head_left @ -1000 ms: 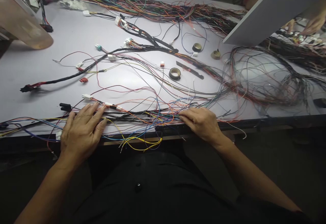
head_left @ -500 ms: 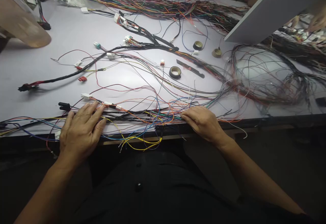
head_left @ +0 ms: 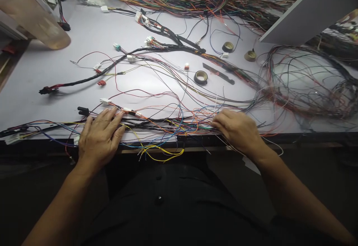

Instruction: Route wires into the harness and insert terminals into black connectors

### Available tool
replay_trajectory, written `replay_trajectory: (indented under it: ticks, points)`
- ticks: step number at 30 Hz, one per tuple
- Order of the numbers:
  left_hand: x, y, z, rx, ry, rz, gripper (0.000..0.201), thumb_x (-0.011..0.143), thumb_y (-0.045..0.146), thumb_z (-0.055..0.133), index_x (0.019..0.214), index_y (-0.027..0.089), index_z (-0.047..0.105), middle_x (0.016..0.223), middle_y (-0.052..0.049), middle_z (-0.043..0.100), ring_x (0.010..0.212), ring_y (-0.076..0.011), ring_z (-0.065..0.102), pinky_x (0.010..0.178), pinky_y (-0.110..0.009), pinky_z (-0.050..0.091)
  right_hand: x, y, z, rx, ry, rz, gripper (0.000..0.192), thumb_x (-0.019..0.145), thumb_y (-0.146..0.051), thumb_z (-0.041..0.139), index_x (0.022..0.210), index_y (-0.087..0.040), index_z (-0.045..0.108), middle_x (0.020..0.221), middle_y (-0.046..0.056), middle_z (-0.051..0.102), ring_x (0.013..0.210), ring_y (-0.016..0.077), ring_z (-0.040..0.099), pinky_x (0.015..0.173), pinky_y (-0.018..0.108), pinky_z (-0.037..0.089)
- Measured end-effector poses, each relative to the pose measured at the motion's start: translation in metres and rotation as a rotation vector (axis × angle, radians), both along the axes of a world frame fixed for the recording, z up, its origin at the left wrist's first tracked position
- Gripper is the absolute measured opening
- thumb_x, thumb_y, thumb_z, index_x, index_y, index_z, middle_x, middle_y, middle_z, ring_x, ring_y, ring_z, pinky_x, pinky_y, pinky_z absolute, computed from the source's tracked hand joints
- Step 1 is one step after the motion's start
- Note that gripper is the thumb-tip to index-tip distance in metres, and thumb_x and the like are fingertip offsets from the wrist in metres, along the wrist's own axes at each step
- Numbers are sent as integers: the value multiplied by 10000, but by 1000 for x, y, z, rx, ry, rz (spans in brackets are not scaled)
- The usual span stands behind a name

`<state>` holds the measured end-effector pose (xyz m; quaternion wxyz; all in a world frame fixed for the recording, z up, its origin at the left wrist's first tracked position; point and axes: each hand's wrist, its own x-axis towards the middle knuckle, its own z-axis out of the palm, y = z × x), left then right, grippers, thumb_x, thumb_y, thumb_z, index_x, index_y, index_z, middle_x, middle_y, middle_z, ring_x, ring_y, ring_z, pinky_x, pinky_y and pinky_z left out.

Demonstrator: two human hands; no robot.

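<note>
Wires [head_left: 167, 125] run along the table [head_left: 56, 100] edge; left hand [head_left: 99, 139] lies flat on them, fingers spread, while right hand [head_left: 237, 130] pinches strands with curled fingers.

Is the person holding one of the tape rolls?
No, both the left hand and right hand rest on wires.

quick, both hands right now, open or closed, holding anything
Left hand: open, flat on the wire bundle, gripping nothing.
Right hand: fingers curled onto the same wires; whether it pinches any cannot be told.
</note>
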<state>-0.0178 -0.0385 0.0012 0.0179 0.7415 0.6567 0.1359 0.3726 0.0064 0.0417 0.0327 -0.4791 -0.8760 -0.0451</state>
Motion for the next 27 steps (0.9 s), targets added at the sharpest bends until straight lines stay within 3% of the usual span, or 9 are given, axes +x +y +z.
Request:
replay_trajectory:
  ticks: [9, 14, 19, 24, 27]
  points:
    - [-1, 0, 0, -9, -14, -10, 510, 952, 336, 430, 1453, 370, 341, 1508, -20, 393, 1423, -208, 310, 1190, -470, 173, 71, 12, 1, 131, -11, -63, 300, 984, -390, 453, 816, -195, 607, 839, 45, 644, 746, 180, 533, 646, 320, 300]
    - [-3, 0, -2, -11, -13, -9, 508, 953, 338, 428, 1453, 373, 340, 1511, -10, 389, 1421, -201, 313, 1191, -457, 169, 133, 13, -1, 143, -80, -211, 263, 959, -384, 499, 823, -195, 620, 864, 60, 658, 806, 181, 554, 647, 320, 311]
    - [-2, 1, -2, -5, -11, -10, 483, 952, 342, 428, 1433, 298, 408, 1493, -55, 416, 1410, -229, 336, 1186, -461, 174, 181, 10, -11, 142, -134, -365, 217, 901, -377, 602, 794, -192, 642, 867, 93, 674, 832, 200, 567, 649, 328, 324]
    - [0, 1, 1, -8, -3, -8, 473, 955, 351, 420, 1420, 266, 435, 1482, -72, 431, 1406, -239, 342, 1184, -465, 178, 194, 10, -19, 91, -64, -340, 184, 869, -374, 635, 785, -213, 665, 906, 88, 703, 882, 215, 603, 694, 332, 359]
    - [0, 1, 3, -21, -2, -9, 475, 958, 342, 413, 1430, 283, 415, 1492, -67, 417, 1412, -234, 330, 1186, -470, 171, 171, 8, -7, 128, 68, -342, 272, 870, -462, 606, 918, -206, 683, 974, 110, 706, 914, 219, 621, 757, 325, 405]
